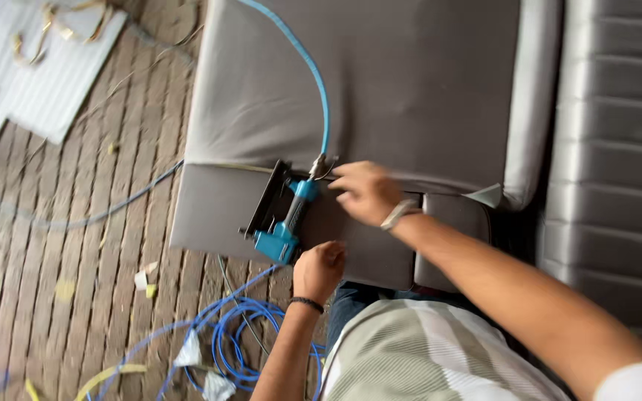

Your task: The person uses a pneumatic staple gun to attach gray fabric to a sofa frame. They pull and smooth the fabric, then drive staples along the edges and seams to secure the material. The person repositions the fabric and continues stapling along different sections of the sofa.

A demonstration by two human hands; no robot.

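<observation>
Left hand (pixel 319 269) closed on fabric (pixel 209 208); right hand (pixel 365 191) closed around stapler (pixel 285 223). Fabric best kept taut, stapler pressed flat.

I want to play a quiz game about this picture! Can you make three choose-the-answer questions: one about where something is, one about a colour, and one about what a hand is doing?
1. Where does the coiled hose lie?
A. on the brick floor
B. on the cushion
C. on a shelf

2. What colour is the staple gun?
A. red
B. blue
C. yellow

3. What is the left hand doing?
A. hanging free
B. gripping the gun
C. holding a cup

Answers:
1 A, the coiled hose loops on the brick floor.
2 B, the staple gun has a blue body.
3 B, the left hand closes on the gun's lower end, while the right hand rests on the grey cushion.
</observation>
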